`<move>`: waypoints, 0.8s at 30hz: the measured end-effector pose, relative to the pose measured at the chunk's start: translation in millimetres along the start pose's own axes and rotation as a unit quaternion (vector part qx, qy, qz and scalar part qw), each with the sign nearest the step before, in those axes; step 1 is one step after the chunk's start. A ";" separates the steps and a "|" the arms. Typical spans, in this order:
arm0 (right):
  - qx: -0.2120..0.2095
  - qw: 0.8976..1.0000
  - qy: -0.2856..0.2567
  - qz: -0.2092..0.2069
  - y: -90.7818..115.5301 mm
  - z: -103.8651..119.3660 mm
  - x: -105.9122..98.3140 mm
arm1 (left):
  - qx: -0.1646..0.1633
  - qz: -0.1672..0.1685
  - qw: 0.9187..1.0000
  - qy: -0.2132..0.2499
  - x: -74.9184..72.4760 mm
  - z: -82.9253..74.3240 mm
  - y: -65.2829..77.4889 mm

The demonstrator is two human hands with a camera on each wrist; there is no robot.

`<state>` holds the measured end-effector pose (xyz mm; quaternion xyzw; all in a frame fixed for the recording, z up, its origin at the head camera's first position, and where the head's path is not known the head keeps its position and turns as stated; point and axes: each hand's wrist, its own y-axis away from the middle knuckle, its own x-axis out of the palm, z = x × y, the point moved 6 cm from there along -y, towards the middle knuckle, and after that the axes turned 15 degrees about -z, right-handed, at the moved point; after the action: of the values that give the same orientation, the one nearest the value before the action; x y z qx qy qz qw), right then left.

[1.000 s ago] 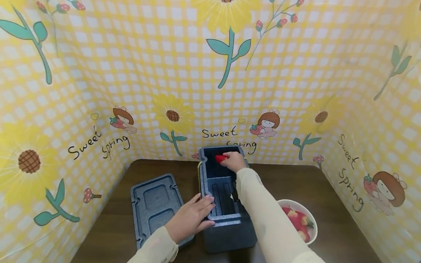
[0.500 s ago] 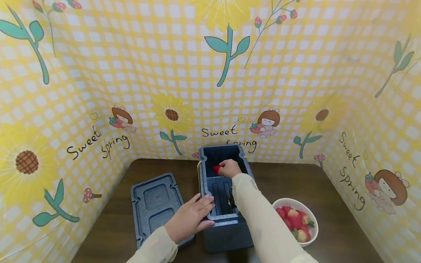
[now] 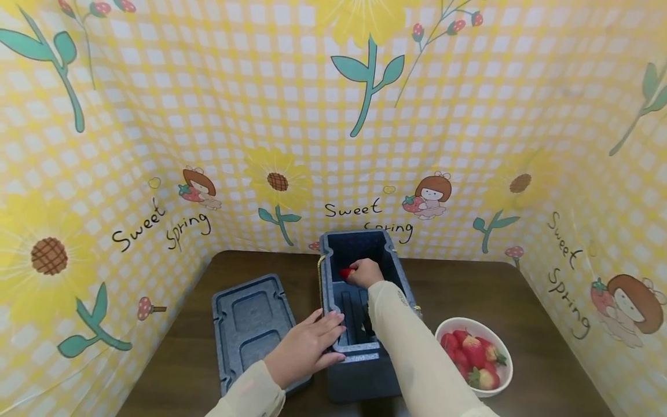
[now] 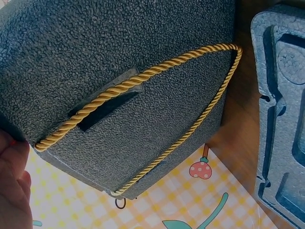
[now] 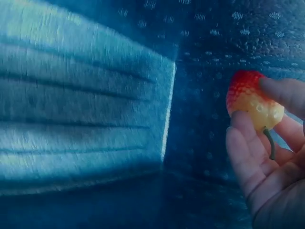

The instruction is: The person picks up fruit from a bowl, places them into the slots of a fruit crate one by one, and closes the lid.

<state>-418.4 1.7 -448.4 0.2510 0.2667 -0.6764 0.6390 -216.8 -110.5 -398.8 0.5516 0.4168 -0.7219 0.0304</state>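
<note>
In the head view my right hand (image 3: 366,273) reaches inside the dark blue foam box (image 3: 333,362), over its far part. Its thumb and fingers pinch a strawberry (image 5: 252,100), red at the tip and pale yellow towards a green stem in the right wrist view. The box stands with its top off, and a ridged raised step (image 5: 95,109) shows inside. Straight fingers of my left hand (image 3: 307,347) rest on the box's near left rim. Only part of that hand shows at the edge of the left wrist view.
The box's lid (image 3: 252,324) lies on the dark wooden table (image 3: 177,341) to the left. A white bowl (image 3: 506,376) of several strawberries (image 3: 473,350) stands right of the box. Gold rope (image 4: 114,90) hangs on the box's side. A printed yellow check cloth (image 3: 292,87) walls the table.
My right hand has gone down deeper into the box with the strawberry, and its sleeve now uncovers more of the bowl. My left hand has stayed on the rim.
</note>
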 end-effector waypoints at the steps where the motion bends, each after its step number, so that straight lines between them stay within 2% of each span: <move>1: 0.002 1.000 -0.001 -0.002 1.0 -1.0 -0.8 | 0.001 -0.001 1.000 0.001 0.2 -1.0 -0.4; 7: -0.017 1.000 -0.002 -0.018 6.0 1.0 -4.1 | -0.006 0.009 1.000 0.008 -0.7 -3.6 -1.2; 14: -0.056 0.998 -0.027 -0.019 5.2 23.5 -6.8 | -0.014 0.017 1.000 0.010 -0.4 -3.0 -0.2; 20: -0.066 0.998 -0.011 -0.010 2.4 45.9 -37.3 | -0.018 0.026 0.999 0.009 2.0 -0.5 -3.1; 24: -0.064 0.997 -0.029 0.020 6.3 57.2 -67.2 | -0.028 0.027 0.999 0.019 2.3 0.8 -3.0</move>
<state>-408.2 11.5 -361.1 0.1955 0.2855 -0.6521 0.6746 -219.8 -108.2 -398.9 0.5751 0.4226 -0.6982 0.0570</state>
